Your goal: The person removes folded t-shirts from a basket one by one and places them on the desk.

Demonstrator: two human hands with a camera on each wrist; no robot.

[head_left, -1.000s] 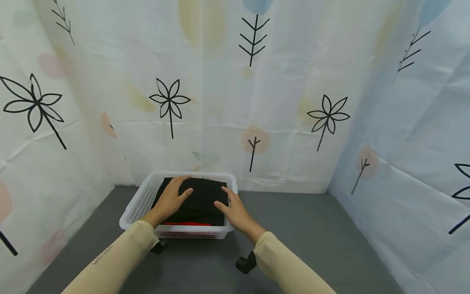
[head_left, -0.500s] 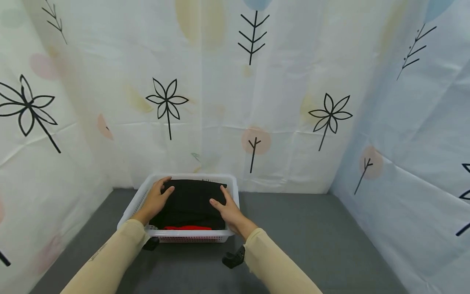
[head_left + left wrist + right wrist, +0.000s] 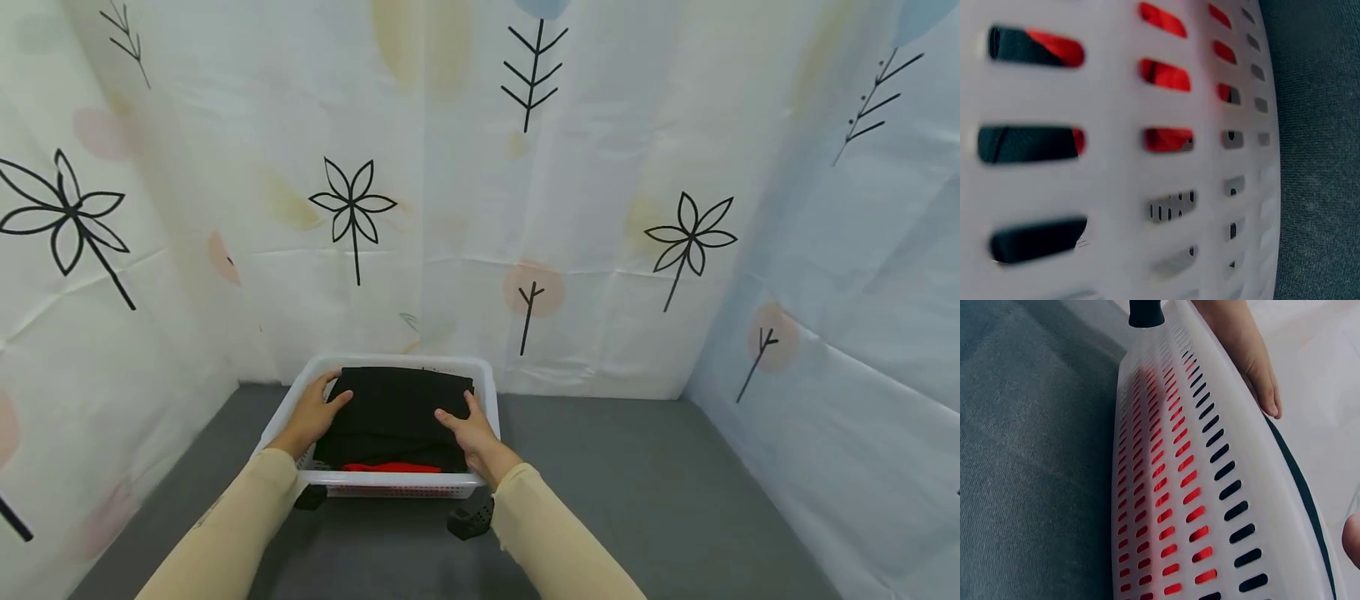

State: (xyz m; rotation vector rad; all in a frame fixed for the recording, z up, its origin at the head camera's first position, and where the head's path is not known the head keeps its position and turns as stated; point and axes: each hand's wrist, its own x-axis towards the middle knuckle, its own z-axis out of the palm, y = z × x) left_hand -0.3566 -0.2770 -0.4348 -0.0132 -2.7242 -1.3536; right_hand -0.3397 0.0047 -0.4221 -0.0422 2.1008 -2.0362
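Note:
A white plastic basket (image 3: 390, 479) with slotted walls holds a folded black cloth (image 3: 405, 412), with red fabric (image 3: 392, 467) showing under its near edge. My left hand (image 3: 310, 417) lies at the cloth's left edge, thumb spread over the top and fingers reaching down inside the basket wall. At the right edge, my right hand (image 3: 476, 437) mirrors it, thumb on the black cloth, fingers extended along the side. Red fabric (image 3: 1166, 515) shows through the slots in the right wrist view, where the left hand (image 3: 1250, 359) reaches over the rim. The lower fingers are partly hidden.
The basket stands on a dark grey table (image 3: 615, 483), close to the back. Patterned white curtains (image 3: 450, 208) enclose the table at the back and both sides. A black wrist device (image 3: 471, 521) hangs below the right sleeve.
My left hand has moved left, from over the black cloth to its left edge. The right hand has stayed by the right edge, dropping slightly. The cloth lies in the basket as before.

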